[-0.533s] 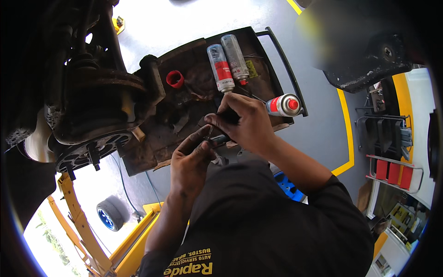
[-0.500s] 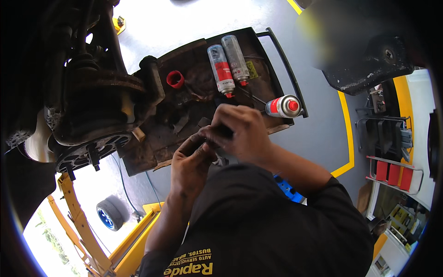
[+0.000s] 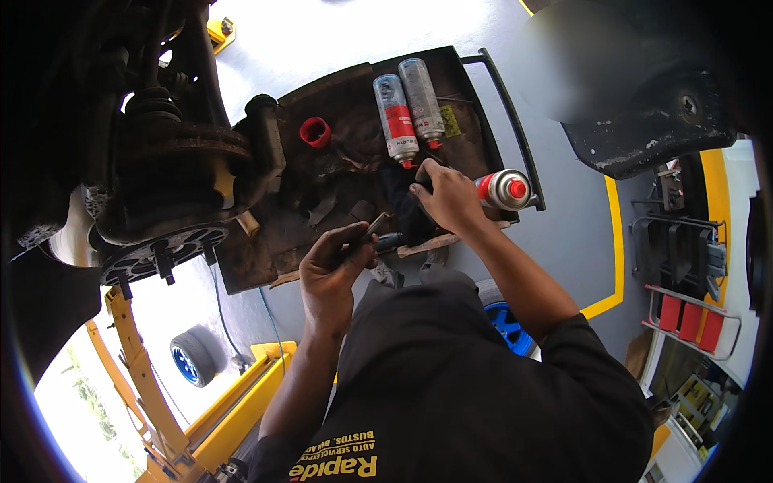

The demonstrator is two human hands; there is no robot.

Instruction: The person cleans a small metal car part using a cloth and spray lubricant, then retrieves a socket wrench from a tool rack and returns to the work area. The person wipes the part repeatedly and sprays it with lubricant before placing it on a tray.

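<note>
My left hand (image 3: 332, 272) grips a small dark metal tool (image 3: 378, 237) over the near edge of a grimy black tool tray (image 3: 338, 121). My right hand (image 3: 448, 198) rests farther in on the tray, fingers pressed down on a dark cloth or part (image 3: 401, 197) just below two upright-lying spray cans (image 3: 409, 109). A third spray can with a red cap (image 3: 506, 189) lies beside my right wrist. Whether the right hand actually grips anything is hidden.
A red cap (image 3: 316, 132) sits on the tray's left part. A raised car's wheel hub and brake disc (image 3: 165, 189) hang at the left. Yellow lift arms (image 3: 145, 378) run below. A blue-rimmed wheel (image 3: 187, 362) lies on the floor; red bins (image 3: 684, 314) stand right.
My right hand has left the left hand and moved up and right onto the tray near the cans. The left hand stays put with the tool.
</note>
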